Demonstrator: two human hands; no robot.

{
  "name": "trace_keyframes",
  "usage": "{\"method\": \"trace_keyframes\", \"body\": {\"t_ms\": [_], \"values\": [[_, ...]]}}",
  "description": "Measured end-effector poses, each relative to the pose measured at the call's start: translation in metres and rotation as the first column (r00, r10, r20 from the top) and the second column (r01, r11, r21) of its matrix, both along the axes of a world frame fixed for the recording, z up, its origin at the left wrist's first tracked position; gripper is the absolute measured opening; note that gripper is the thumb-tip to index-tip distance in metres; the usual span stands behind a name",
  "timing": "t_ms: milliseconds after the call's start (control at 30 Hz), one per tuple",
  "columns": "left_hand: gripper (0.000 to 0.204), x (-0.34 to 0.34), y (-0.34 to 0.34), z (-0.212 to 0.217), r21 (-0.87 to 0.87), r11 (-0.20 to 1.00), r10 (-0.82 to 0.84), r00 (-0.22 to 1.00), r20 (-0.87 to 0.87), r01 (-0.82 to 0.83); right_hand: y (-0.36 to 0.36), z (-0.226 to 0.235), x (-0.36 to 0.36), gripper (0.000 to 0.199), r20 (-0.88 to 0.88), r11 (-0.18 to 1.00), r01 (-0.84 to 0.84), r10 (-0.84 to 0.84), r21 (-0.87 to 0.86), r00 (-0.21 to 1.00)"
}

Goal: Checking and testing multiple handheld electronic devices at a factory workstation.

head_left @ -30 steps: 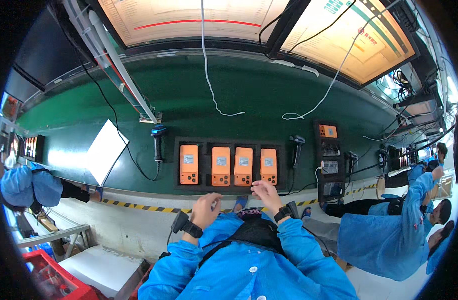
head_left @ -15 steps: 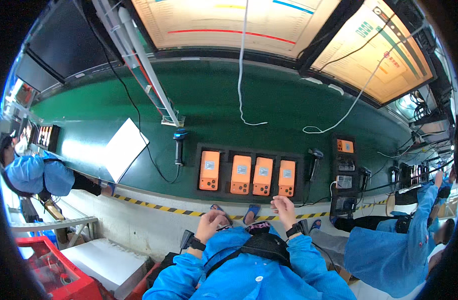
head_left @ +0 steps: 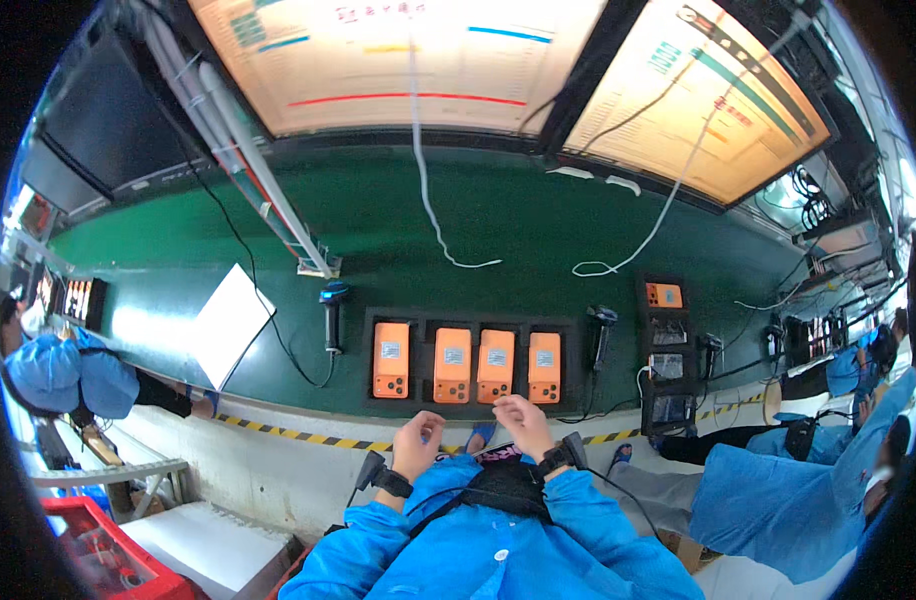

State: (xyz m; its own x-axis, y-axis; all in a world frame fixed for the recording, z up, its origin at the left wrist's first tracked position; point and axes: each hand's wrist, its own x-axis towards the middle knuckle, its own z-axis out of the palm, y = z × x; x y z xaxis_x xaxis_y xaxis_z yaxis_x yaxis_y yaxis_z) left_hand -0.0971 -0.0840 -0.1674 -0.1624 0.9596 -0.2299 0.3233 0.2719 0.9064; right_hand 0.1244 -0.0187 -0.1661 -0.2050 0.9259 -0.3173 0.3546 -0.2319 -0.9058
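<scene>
Four orange phones (head_left: 452, 368) are lying in a row, labelled backs up, in a dark tray (head_left: 421, 372) near the front edge of the green table (head_left: 518, 225). The left hand (head_left: 418, 442) is resting in the air short of the tray, fingers half bent and seeming to stand a little off the thumb, with nothing visible in it. The right hand (head_left: 525, 423) is hovering closer, its fingertips lining up with the near end of the third phone from the left (head_left: 495, 372); whether they're touching it, or pressing against the thumb, I can't tell. A blue-topped scanner (head_left: 332, 318) is sitting left of the tray, a black scanner (head_left: 600, 335) right of it.

These phones are looking stiff, fairly light, probably slick-backed and fragile if dropped. The long sides are offering the surest hold, thumb opposite fingers, while the camera lenses are facing the wearer at the near end and calling for clear fingertips.
</scene>
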Motion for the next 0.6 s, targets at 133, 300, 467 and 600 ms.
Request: {"method": "trace_keyframes", "body": {"t_ms": [133, 300, 467, 600], "values": [[0.014, 0.033, 0.017, 0.017, 0.055, 0.990, -0.130, 0.991, -0.008, 0.130, 0.001, 0.025, -0.014, 0.022, -0.142, 0.998, -0.058, 0.058, 0.008, 0.988], [0.017, 0.057, 0.033, 0.022, 0.006, 0.938, -0.345, 0.932, -0.114, 0.348, -0.001, 0.079, -0.012, 0.037, -0.113, 0.935, -0.234, 0.271, 0.265, 0.956], [0.015, 0.084, 0.040, 0.008, 0.107, 0.862, -0.419, 0.817, -0.397, 0.495, 0.009, 0.105, -0.010, 0.050, 0.029, 0.732, -0.466, 0.523, 0.496, 0.852], [0.015, 0.092, 0.040, 0.002, 0.013, 0.863, -0.455, 0.789, -0.413, 0.505, 0.015, 0.102, -0.021, 0.058, -0.075, 0.773, -0.539, 0.592, 0.334, 0.803]]}}
